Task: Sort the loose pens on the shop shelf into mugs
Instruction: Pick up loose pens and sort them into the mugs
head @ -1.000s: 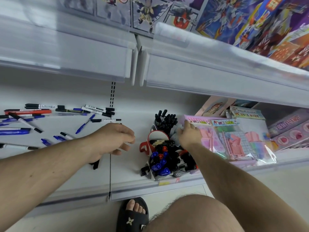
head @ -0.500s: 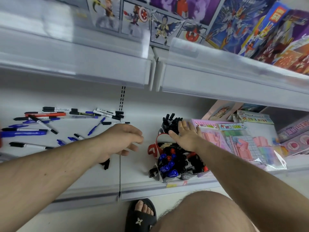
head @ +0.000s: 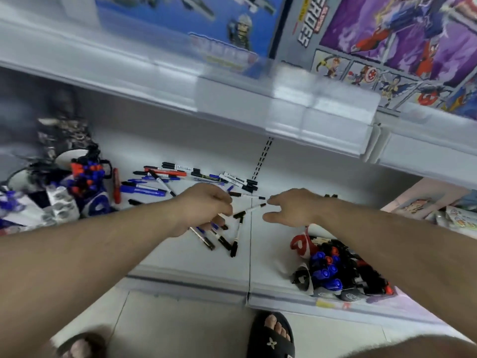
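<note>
Where the left hand (head: 204,210) curls over the white shelf (head: 180,264), its fingers pinch a white pen with black caps (head: 249,209), which sticks out to the right, and more pens seem bunched under the palm, though the hand hides how they are held. The right hand (head: 291,208) reaches in from the other side with fingers spread and relaxed, holding nothing; its fingertips are just beside the free tip of that pen, and contact cannot be judged. Just below the left hand lie three or four loose pens (head: 227,241), partly covered by the wrist. Behind both hands a scatter of black, blue and red pens (head: 185,177) lies along the back of the shelf. Under the right forearm stands a red-handled mug (head: 300,245) packed with blue, red and black pens, half hidden by the arm. At the far left a blurred cluster of mugs (head: 74,177) holds more pens; their shapes are hard to make out. Toy boxes (head: 387,42) fill the shelf above, cut off by the frame.
</note>
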`<state>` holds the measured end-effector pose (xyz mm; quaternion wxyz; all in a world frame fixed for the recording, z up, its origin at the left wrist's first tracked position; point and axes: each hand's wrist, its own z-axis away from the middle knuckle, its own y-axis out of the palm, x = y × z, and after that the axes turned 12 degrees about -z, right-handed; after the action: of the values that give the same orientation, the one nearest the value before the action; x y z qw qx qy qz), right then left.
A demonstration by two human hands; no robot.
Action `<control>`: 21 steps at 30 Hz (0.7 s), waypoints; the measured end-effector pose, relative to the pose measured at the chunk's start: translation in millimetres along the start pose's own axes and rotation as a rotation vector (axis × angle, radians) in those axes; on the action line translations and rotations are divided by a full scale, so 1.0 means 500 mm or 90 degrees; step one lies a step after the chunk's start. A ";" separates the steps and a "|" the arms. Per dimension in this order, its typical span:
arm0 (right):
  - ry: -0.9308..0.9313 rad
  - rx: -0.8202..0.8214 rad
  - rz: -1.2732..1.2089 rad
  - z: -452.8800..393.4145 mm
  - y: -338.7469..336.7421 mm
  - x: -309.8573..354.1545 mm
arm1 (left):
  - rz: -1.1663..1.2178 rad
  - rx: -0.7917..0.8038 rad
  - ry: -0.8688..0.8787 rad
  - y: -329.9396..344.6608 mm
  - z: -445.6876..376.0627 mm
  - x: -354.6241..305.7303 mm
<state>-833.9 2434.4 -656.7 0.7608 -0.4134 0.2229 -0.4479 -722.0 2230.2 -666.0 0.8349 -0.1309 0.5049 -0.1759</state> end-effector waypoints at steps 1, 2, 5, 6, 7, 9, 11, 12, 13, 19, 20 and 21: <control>0.003 0.016 -0.011 -0.025 0.015 0.020 | -0.003 -0.012 -0.015 -0.017 0.002 0.018; 0.014 0.034 -0.036 -0.051 0.034 0.038 | -0.006 -0.020 -0.031 -0.034 0.005 0.037; 0.094 0.091 -0.152 -0.129 0.095 0.078 | -0.023 -0.027 -0.079 -0.082 0.011 0.094; 0.133 0.118 -0.199 -0.152 0.115 0.087 | -0.025 -0.034 -0.092 -0.099 0.015 0.110; 0.173 0.140 -0.257 -0.172 0.139 0.091 | -0.018 -0.046 -0.104 -0.116 0.017 0.125; 0.228 0.170 -0.374 -0.207 0.184 0.101 | 0.012 -0.073 -0.121 -0.145 0.022 0.150; 0.276 0.149 -0.420 -0.244 0.226 0.110 | 0.030 -0.092 -0.138 -0.164 0.026 0.170; 0.308 0.114 -0.419 -0.266 0.242 0.115 | 0.035 -0.095 -0.146 -0.171 0.025 0.177; 0.340 0.066 -0.433 -0.290 0.253 0.118 | 0.038 -0.096 -0.155 -0.175 0.024 0.183; 0.304 -0.046 -0.438 -0.382 0.247 0.188 | 0.067 -0.103 -0.158 -0.187 0.000 0.184; 0.276 -0.046 -0.426 -0.389 0.249 0.207 | 0.069 -0.104 -0.158 -0.187 -0.004 0.183; 0.253 -0.050 -0.415 -0.392 0.253 0.225 | 0.067 -0.103 -0.159 -0.187 -0.007 0.183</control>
<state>-854.2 2285.3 -867.5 0.5038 -0.3967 0.2402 -0.7288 -701.0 2106.5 -703.7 0.8860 -0.1920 0.4158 -0.0728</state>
